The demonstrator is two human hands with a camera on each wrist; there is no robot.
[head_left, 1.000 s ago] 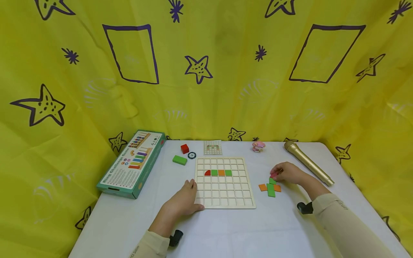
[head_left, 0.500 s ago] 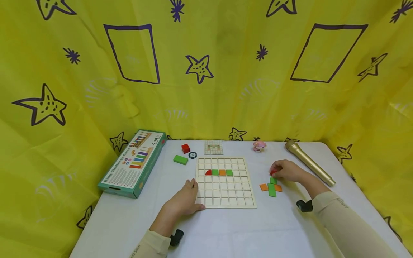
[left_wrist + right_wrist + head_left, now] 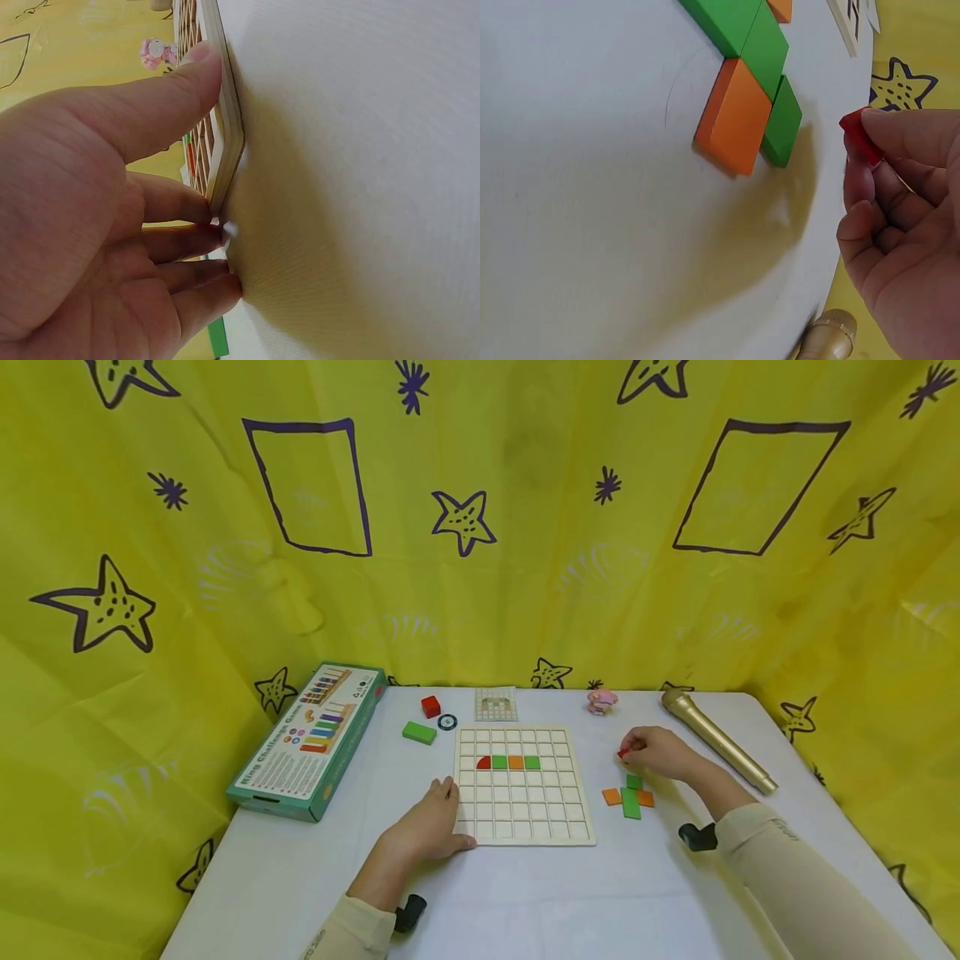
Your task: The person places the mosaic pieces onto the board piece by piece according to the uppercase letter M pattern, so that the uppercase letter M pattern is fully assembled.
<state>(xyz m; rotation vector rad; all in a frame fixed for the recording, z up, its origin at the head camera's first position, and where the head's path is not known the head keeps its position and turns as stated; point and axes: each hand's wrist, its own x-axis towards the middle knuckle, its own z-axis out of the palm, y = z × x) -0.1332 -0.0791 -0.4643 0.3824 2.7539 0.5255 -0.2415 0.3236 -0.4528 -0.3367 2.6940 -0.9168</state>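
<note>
Small red wooden tile, pinched in right hand, off the board's right edge.

Head view: right hand (image 3: pixel 660 752) pinches small red wooden tile (image 3: pixel 623 753) above the white table (image 3: pixel 525 902), right of the pale wooden grid board (image 3: pixel 522 785); left hand (image 3: pixel 423 828), nearer, rests flat-fingered at the board's left edge.
Left wrist view: thumb and fingers press the board's rim (image 3: pixel 225 112).
Right wrist view: the tile (image 3: pixel 861 136) sits at the fingertips (image 3: pixel 900 131), just beyond the orange and green tile cluster (image 3: pixel 746 105).

Far left of the pinch lies a green game box (image 3: pixel 307 739), a gold microphone (image 3: pixel 716 739) just right, a pink figure (image 3: pixel 601 700) behind, a red cube (image 3: pixel 430 706) leftward.
</note>
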